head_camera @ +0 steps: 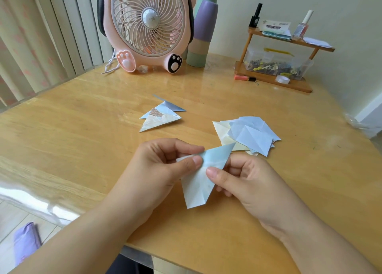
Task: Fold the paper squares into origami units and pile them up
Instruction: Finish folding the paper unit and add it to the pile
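A pale blue, partly folded paper piece is held above the wooden table near its front edge. My left hand pinches its left side between thumb and fingers. My right hand pinches its right side, thumb on top. A small pile of folded triangular units lies on the table behind my hands. To the right sits a loose stack of pale blue and cream paper squares, some creased.
A pink animal-shaped desk fan stands at the back, with stacked pastel cups beside it. A small wooden shelf at the back right carries bottles, a clip box and tape. A curtain hangs at the left.
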Demonstrator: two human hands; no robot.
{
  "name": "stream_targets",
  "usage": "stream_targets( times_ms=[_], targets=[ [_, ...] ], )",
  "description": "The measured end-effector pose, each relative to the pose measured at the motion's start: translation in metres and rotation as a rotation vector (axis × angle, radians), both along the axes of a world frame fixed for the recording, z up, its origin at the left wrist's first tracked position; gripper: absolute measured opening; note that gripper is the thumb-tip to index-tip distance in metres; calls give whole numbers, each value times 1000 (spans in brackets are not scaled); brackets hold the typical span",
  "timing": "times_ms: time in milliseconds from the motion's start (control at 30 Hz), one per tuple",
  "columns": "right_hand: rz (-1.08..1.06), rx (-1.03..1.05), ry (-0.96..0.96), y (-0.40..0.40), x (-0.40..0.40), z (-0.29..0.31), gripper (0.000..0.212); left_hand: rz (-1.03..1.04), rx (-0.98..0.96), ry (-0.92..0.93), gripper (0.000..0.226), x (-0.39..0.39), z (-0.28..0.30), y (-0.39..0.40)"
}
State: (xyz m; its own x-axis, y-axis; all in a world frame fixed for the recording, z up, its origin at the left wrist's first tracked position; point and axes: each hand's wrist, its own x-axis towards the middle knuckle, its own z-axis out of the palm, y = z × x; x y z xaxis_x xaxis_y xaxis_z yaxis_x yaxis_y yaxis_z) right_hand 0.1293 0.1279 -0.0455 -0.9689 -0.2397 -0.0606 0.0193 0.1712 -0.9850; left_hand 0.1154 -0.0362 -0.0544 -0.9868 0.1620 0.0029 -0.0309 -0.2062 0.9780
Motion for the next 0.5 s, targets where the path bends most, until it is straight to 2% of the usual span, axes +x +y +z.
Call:
stream_targets(
  times_ms=[133,300,500],
  targets=[
    [-39,67,-23,0,0,2,24,3,43,-38,15,-1,0,0],
    [-49,160,-19,-2,0,0,34,-1,99,-89,9,-2,1,0],
    [60,112,-67,-6,3,1,19,2,86,-99,10,-5,-2,-1]
  ],
)
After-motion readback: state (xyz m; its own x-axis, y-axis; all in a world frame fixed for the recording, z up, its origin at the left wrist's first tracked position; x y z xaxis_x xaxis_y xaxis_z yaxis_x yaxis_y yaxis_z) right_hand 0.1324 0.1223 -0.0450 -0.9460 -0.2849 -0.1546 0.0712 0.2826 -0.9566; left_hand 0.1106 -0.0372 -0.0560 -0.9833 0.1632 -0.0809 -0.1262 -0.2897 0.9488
